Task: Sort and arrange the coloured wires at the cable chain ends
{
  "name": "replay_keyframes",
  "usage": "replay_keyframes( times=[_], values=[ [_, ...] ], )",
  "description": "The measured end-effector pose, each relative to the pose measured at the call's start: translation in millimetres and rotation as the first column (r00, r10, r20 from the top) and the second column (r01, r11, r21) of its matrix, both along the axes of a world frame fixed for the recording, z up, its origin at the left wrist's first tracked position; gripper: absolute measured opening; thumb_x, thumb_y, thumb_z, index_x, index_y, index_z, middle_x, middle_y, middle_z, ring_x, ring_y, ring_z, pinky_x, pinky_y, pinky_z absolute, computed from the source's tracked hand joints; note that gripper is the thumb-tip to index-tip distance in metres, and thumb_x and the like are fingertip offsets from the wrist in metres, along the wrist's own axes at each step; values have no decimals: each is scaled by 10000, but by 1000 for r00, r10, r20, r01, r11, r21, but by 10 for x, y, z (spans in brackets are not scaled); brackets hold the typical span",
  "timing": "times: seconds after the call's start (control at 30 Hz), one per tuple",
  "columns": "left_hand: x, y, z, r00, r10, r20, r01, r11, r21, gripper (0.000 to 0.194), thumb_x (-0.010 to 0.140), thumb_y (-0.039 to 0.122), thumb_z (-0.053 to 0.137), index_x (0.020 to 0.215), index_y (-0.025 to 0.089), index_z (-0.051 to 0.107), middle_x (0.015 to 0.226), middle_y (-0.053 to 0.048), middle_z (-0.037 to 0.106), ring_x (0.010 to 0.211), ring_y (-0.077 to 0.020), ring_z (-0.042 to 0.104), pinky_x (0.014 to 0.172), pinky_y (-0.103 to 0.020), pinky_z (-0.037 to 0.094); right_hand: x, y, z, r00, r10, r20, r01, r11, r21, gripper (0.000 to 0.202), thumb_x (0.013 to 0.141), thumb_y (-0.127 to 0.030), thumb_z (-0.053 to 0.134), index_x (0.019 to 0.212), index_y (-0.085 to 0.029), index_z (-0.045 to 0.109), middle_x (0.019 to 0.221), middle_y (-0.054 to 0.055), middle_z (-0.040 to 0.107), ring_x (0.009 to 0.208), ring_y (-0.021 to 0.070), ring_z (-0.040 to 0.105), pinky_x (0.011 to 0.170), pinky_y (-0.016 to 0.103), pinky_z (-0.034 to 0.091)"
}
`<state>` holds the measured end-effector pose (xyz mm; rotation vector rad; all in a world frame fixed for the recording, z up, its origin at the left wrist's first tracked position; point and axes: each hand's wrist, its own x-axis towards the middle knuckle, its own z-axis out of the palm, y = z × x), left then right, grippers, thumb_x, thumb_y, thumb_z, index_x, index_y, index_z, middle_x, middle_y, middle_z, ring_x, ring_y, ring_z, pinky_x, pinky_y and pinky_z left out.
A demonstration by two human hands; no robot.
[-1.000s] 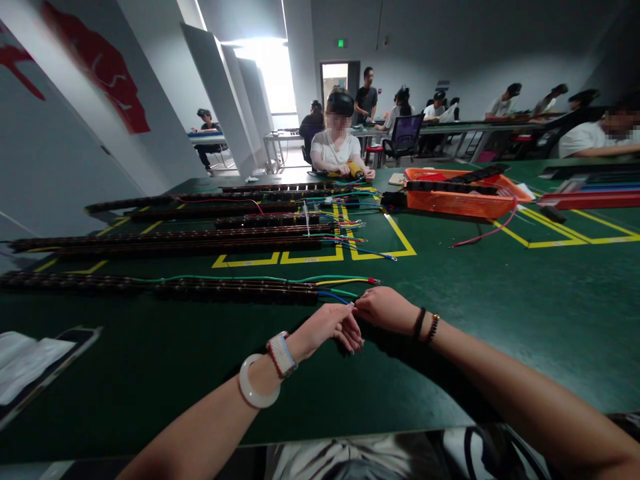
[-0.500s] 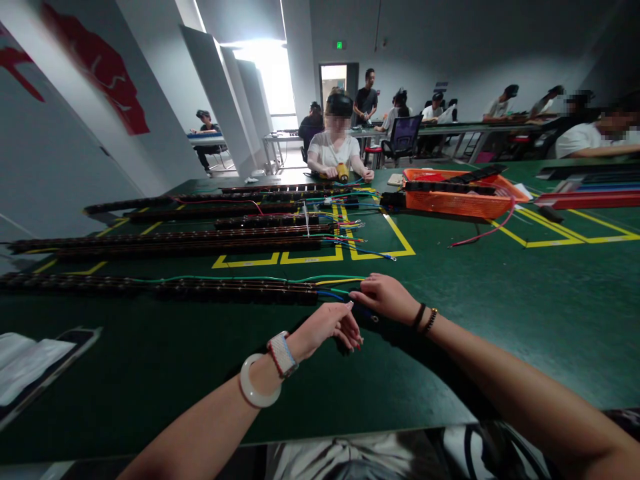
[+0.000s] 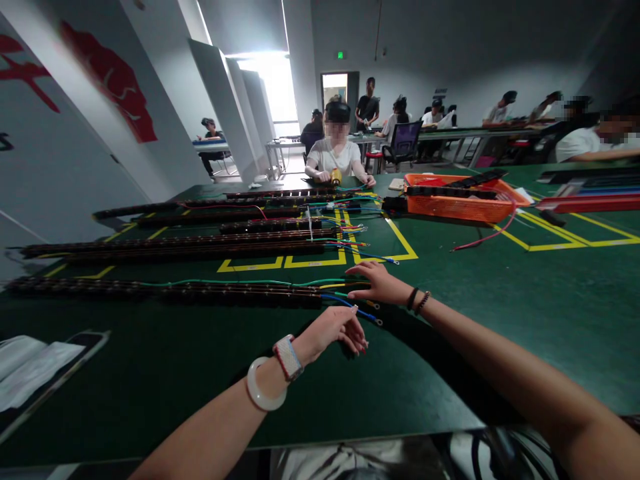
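Close in front of me lies a long dark cable chain with wires along it. A green wire, a yellow wire and a blue wire come out of its right end; some carry ring terminals. My right hand is over these wire ends, thumb and fingers apart, with nothing visibly gripped. My left hand is just nearer to me, below the blue wire, its fingers loosely bent and apart and its thumb tip near that wire. It holds nothing that I can see.
More cable chains with wires lie further back on the green table, among yellow tape outlines. An orange basket holds dark chain pieces. At the left lies a dark tray-like thing with white sheets. A co-worker sits opposite with a yellow tool.
My right hand has opened its fingers and lifted slightly from the wire ends. My left hand stays almost where it was. The whole view has shifted a little.
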<state>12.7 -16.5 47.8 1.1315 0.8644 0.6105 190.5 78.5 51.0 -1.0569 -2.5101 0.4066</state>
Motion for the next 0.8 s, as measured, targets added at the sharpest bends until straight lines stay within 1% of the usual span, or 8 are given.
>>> replay_keyframes(
  times=[0.17, 0.3, 0.4, 0.5, 0.57, 0.63, 0.73, 0.8],
  values=[
    [2, 0, 30, 1000, -9, -8, 8, 1000, -22, 483, 813, 546, 495, 695, 90, 599, 710, -150, 673, 631, -197, 651, 610, -309, 507, -124, 97, 28, 993, 97, 72, -90, 991, -98, 588, 717, -600, 617, 1143, -196, 596, 1079, 82, 623, 1037, 236, 504, 933, 379, 336],
    [-2, -9, 76, 999, 11, 37, -10, 999, -37, 389, 839, 452, 514, 796, 78, 611, 780, -154, 679, 693, -193, 659, 671, -309, 509, -146, 129, 34, 981, 150, 126, -122, 971, -206, 563, 713, -607, 608, 1077, -177, 624, 1047, 70, 638, 987, 223, 519, 879, 333, 357],
    [-6, -4, 75, 997, 23, 73, -19, 999, -51, 340, 851, 399, 520, 832, 72, 612, 837, -174, 682, 735, -200, 665, 724, -320, 508, -154, 143, 18, 976, 153, 154, -109, 959, -260, 507, 716, -604, 600, 961, -163, 654, 899, 45, 653, 836, 178, 539, 767, 280, 368],
    [-4, 13, 31, 995, 46, 92, -39, 996, -80, 320, 858, 372, 516, 827, 66, 605, 828, -192, 682, 758, -212, 670, 749, -326, 509, -173, 159, -8, 970, 184, 157, -139, 955, -260, 433, 746, -577, 578, 783, -152, 654, 716, 0, 617, 687, 127, 495, 668, 242, 333],
    [-2, 26, 1, 991, 87, 100, -75, 991, -114, 310, 868, 358, 506, 841, 61, 591, 825, -199, 680, 774, -218, 672, 769, -334, 509, -193, 153, -10, 959, 224, 172, -181, 955, -234, 393, 774, -530, 567, 700, -150, 635, 667, -12, 594, 654, 111, 471, 643, 236, 309],
    [-1, 40, -13, 984, 139, 107, -121, 979, -163, 297, 879, 350, 490, 884, 64, 568, 837, -200, 678, 780, -220, 674, 791, -351, 508, -216, 112, 10, 950, 236, 206, -206, 966, -155, 342, 801, -454, 562, 655, -151, 620, 672, -7, 596, 663, 110, 474, 657, 247, 296],
    [2, 61, -17, 968, 213, 134, -177, 955, -238, 263, 891, 331, 477, 953, 81, 531, 849, -180, 680, 781, -214, 675, 817, -372, 503, -250, -23, 73, 956, 138, 258, -159, 985, 64, 265, 803, -358, 580, 635, -156, 619, 705, 10, 620, 712, 126, 500, 727, 290, 282],
    [11, 79, -28, 945, 253, 208, -192, 942, -274, 249, 903, 314, 455, 964, 86, 534, 866, -164, 678, 795, -207, 671, 836, -374, 498, -269, -144, 117, 956, 42, 289, -106, 972, 209, 256, 812, -338, 572, 638, -159, 629, 723, 29, 634, 740, 146, 510, 765, 324, 272]
  ],
)
